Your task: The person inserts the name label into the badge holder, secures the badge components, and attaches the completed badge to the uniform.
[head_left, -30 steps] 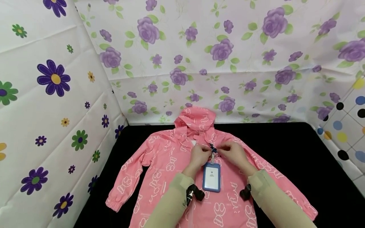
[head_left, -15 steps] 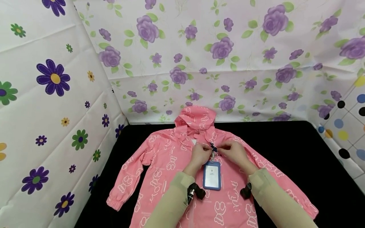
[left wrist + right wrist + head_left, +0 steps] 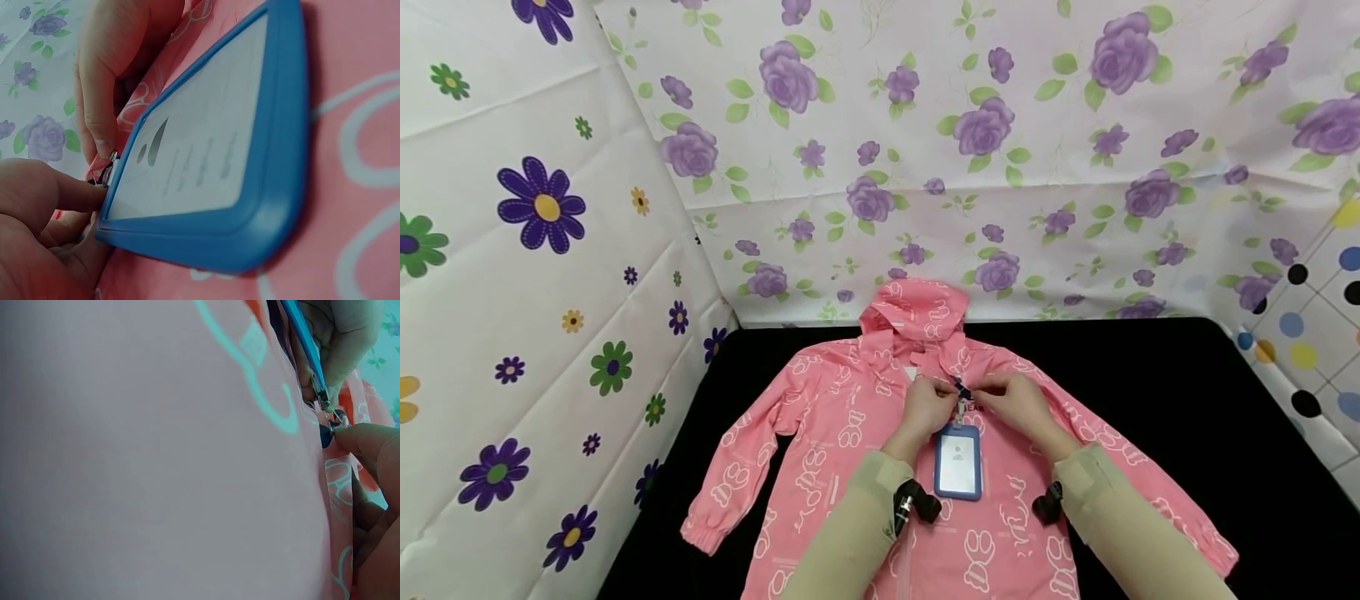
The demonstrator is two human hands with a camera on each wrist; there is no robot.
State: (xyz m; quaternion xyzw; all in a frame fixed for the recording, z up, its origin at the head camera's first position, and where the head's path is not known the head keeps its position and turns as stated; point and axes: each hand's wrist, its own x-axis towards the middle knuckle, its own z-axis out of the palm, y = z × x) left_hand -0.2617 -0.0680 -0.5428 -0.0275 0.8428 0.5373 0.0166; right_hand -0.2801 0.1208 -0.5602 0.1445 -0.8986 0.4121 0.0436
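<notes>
A pink hooded jacket point(image 3: 820, 467) with white line drawings lies spread out, front up. On its chest rests a blue-framed badge holder point(image 3: 957, 463) with a white card inside. My left hand point(image 3: 927, 408) pinches the small metal clip point(image 3: 111, 164) at the badge holder's top end. Close beside it, my right hand point(image 3: 1018, 404) pinches the jacket cloth by a dark blue star-like print point(image 3: 962, 388). A thin bright wire, like a pin, spans the gap between both hands' fingertips in the right wrist view. Fingers hide how the clip meets the cloth.
The jacket lies on a black table point(image 3: 1120, 367). Behind stands a wall sheet point(image 3: 917, 200) with purple roses; a flower-print sheet point(image 3: 572, 333) rises at left and a dotted one point(image 3: 1311, 350) at right. Dark wrist cameras point(image 3: 917, 504) sit at both cuffs.
Both hands keep their hold at the same spot on the chest. Between the first frame and now the badge holder has shifted up very slightly; otherwise little differs.
</notes>
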